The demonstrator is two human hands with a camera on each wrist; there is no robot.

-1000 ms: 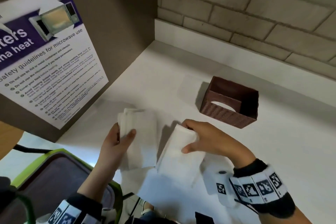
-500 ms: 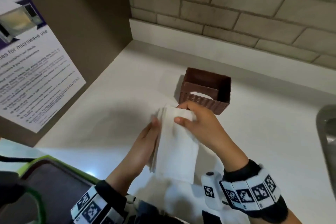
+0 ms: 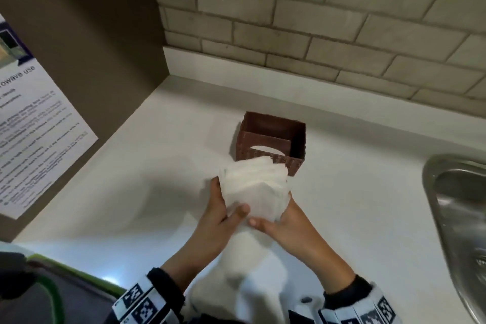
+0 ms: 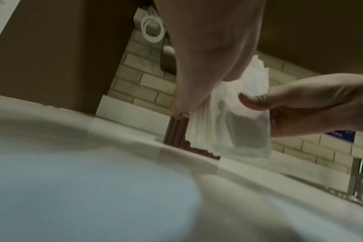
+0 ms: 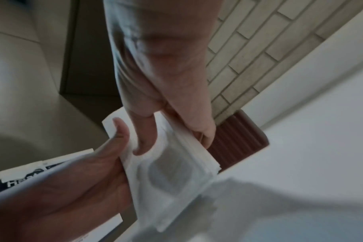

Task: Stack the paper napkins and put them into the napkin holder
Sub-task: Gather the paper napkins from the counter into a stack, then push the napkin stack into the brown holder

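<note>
Both hands hold one stack of white paper napkins (image 3: 253, 187) above the white counter, just in front of the brown ribbed napkin holder (image 3: 271, 139). My left hand (image 3: 223, 202) grips the stack's left side, thumb on top. My right hand (image 3: 273, 209) grips its right side, thumb on the near end. The napkin edges are fanned and uneven at the far end, which overlaps the holder's front wall. In the left wrist view the napkins (image 4: 228, 122) hang between the two hands before the holder (image 4: 176, 134). The right wrist view shows the napkins (image 5: 170, 172) pinched by both thumbs.
A steel sink (image 3: 460, 218) lies at the right edge of the counter (image 3: 131, 192). A brick wall (image 3: 315, 47) stands behind the holder. At left is a brown panel with a microwave safety poster (image 3: 31, 139). A green-rimmed grey object (image 3: 52, 297) sits at the lower left.
A second ago each hand held its own pile of napkins. The piles have been joined into one stack, and both hands have carried it forward to the holder.
</note>
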